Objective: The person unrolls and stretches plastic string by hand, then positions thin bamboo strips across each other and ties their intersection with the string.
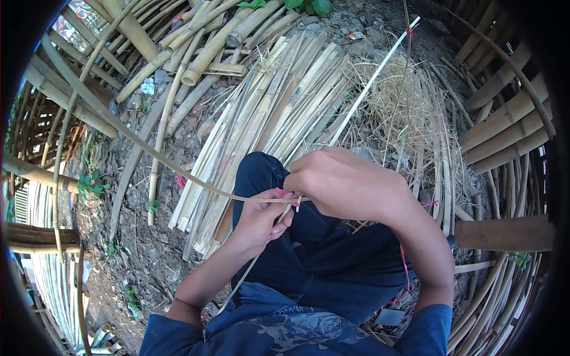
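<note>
My left hand [260, 222] is closed around a long, thin bamboo strip [172, 164] that curves away to the upper left. Pink string [280, 192] shows at its fingertips, around the spot where the strip meets a pale straight stick [374, 83]. My right hand [341, 183] is curled over that crossing, its back toward me. Its fingertips are mostly hidden, so what they pinch cannot be made out. The stick runs from under this hand to the upper right, with a pink tie near its far end. Both hands are above my lap.
Split bamboo slats [267, 113] lie in a pile before my legs. Dry fibre shavings [404, 101] are heaped to their right. Bamboo poles [237, 35] lie at the back. A bamboo frame [504, 237] stands at right. A phone-like dark rectangle [390, 317] rests beside me.
</note>
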Available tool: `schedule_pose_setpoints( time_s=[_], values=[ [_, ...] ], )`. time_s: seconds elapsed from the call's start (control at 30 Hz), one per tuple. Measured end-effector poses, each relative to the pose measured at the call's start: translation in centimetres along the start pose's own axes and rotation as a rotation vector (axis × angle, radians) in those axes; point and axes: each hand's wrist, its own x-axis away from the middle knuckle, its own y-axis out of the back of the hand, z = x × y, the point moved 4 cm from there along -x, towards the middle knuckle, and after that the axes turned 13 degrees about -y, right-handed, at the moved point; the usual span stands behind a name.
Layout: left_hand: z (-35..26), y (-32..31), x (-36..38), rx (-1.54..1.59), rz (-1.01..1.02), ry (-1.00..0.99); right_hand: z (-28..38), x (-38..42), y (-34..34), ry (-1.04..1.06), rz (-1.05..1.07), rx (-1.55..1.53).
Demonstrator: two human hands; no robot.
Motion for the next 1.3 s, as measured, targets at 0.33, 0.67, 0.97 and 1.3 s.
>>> schedule_pose_setpoints(
  time_s=[0.33, 0.67, 0.97, 1.3],
  values=[
    [0.2, 0.0, 0.1, -0.006, -0.035, -0.010, 1.0, 0.4, -0.2, 0.087, -0.210, 0.038],
    [0.0, -0.1, 0.1, -0.016, -0.012, -0.018, 0.6, 0.7, 0.2, 0.110, -0.223, 0.066],
    [0.1, 0.0, 0.1, -0.020, -0.004, -0.013, -0.4, 1.0, 0.1, 0.017, -0.255, 0.002],
    [0.2, 0.8, -0.1, -0.008, -0.023, -0.022, -3.3, 5.5, -4.0, -0.456, -0.233, -0.856]
  ],
)
